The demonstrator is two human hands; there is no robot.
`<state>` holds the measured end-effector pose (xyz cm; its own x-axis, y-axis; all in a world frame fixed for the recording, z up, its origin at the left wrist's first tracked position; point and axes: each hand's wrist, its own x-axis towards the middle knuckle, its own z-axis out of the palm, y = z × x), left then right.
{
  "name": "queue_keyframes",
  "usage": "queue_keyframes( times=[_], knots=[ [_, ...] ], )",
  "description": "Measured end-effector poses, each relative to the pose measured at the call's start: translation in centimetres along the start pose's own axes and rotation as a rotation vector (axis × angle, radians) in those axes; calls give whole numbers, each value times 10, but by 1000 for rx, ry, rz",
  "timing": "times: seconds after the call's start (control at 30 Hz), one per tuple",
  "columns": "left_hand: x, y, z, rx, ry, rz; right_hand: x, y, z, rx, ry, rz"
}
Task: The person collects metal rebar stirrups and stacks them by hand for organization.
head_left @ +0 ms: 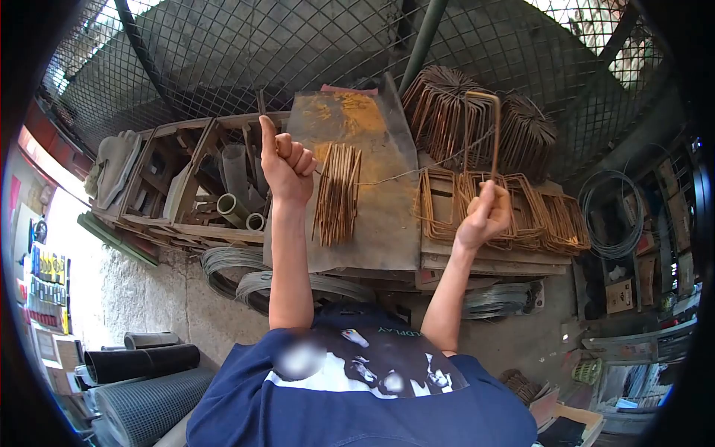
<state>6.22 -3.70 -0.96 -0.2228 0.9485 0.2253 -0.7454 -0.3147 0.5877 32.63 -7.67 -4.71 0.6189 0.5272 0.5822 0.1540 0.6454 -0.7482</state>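
My right hand point(485, 216) pinches a bent steel rod, a rebar stirrup point(497, 134), held upright with its corner at the top. Below and behind it, rows of rusty rectangular stirrups point(521, 208) lie on the bench. My left hand point(289, 167) is raised with one digit pointing up and the other fingers curled; whether anything is inside them is hidden. Just right of it, a bundle of short rusty rods point(339, 194) lies on the metal sheet point(387, 238). A thin twisted wire point(395, 177) runs from near the bundle toward the right.
Two large stacks of stirrups point(447, 112) stand at the back against the mesh fence point(223, 59). Wooden crates point(175, 179) with pipes are on the left. Wire coils point(298, 284) lie under the bench; another coil point(614, 216) hangs right. Mesh rolls point(156, 402) lie at lower left.
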Motion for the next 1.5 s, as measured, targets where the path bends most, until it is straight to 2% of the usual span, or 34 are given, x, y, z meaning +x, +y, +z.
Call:
queue_keyframes(
  times=[0.1,0.23,0.3,0.33,0.47,0.53,0.57,0.63,0.67,0.83,0.9,0.97,1.0,1.03,1.1,1.27,1.33,1.37,1.5],
  knots=[
    [2,-1,-1,-22,13,30,-18,9,9,-156,-10,-187],
    [6,-2,-1,-32,65,64,-53,29,15,-194,-81,-214],
    [8,-2,-1,-72,83,87,-71,36,17,-197,-154,-153],
    [9,-2,-2,-71,87,87,-78,38,25,-167,-118,-206],
    [11,-1,-4,-69,93,117,-106,45,30,-254,-210,-206],
    [12,0,-5,-71,90,112,-118,52,29,-278,-445,-84],
    [13,0,-5,-77,80,110,-120,53,29,-280,-451,-77],
    [12,1,-9,-79,88,105,-122,53,30,-232,-665,-52],
    [12,3,-10,-68,78,108,-117,53,26,-294,-768,-143],
    [12,9,-12,16,9,129,-97,46,11,-432,-744,-1],
    [12,10,-10,34,32,123,-80,55,6,-623,-591,74],
    [10,11,-6,-6,68,85,-62,67,-2,-913,-655,32],
    [11,11,-6,-25,57,74,-57,71,-4,-1072,-729,79],
    [9,11,-7,-27,59,64,-55,75,-5,-1080,-728,86],
    [10,9,-6,-18,50,83,-50,86,-9,-1276,-855,107],
    [13,8,-12,-36,34,98,-33,81,-8,-1286,-935,101],
    [14,8,-14,-26,21,107,-16,62,-4,-1100,-804,302],
    [14,8,-14,-16,4,116,-7,66,-10,-1074,-791,248],
    [14,8,-9,-11,13,111,34,56,-23,-1143,-814,245]
  ],
)
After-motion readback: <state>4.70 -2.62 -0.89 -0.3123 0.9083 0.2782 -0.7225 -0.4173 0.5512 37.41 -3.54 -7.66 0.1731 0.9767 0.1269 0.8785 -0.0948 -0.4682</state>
